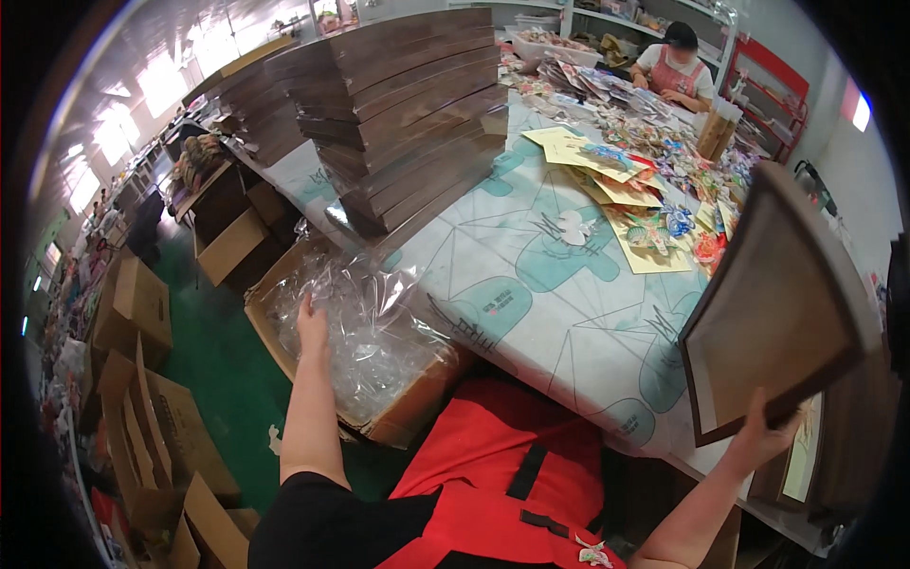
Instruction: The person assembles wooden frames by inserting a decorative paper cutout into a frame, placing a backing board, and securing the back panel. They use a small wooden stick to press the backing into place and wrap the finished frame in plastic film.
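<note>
My right hand (761,438) grips the lower edge of a dark brown shadow-box frame (773,313), held up and tilted at the table's right side. Its inside is a plain brownish panel. Over an open cardboard box (270,327) to my left, my left hand (311,327) is closed at the crumpled clear plastic film (365,332) that fills it. Some of its fingers are hidden from view. On the patterned table cover (569,351) lie yellow cards (626,204) with colourful paper cut-outs (654,232) on top.
Tall stacks of brown frames (408,114) in shiny wrap stand at the table's far left. Another framed piece (801,455) leans below my right hand. A person (678,71) sits across the table by heaped cut-outs. Cardboard boxes (166,427) line the green floor (213,346).
</note>
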